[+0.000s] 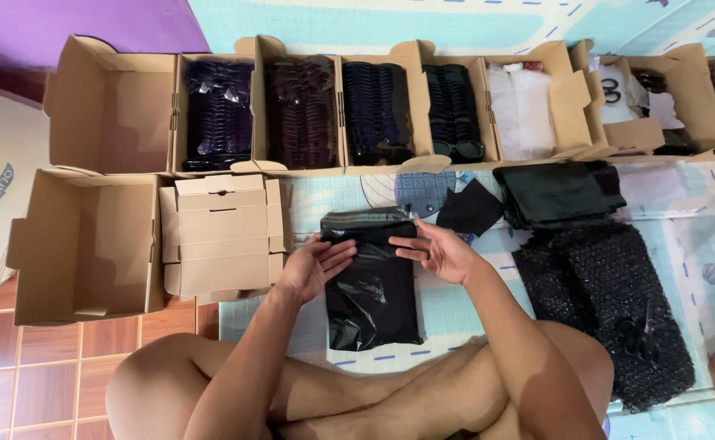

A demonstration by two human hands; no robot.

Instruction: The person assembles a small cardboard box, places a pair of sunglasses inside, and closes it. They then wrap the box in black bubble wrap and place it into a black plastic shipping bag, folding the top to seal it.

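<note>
A black plastic bag [371,281] lies flat on the pale play mat [692,220], just in front of the person's crossed legs; its upper end looks folded over. The left hand [313,267] rests on the bag's left edge with fingers spread and relaxed, clasping nothing; the right hand [439,251] hovers at the upper right corner, fingers extended and loose, touching the fold rather than pinching it. To work this fold well, it seems wise to press the flap flat with both palms and keep the edges square, since the glossy film looks slippery; a crooked crease could spring back. A stack of flat cardboard boxes [221,236] sits just left of the bag; a row of open boxes holding dark sunglasses [301,112] runs along the far side; black bubble wrap [606,301] lies to the right
</note>
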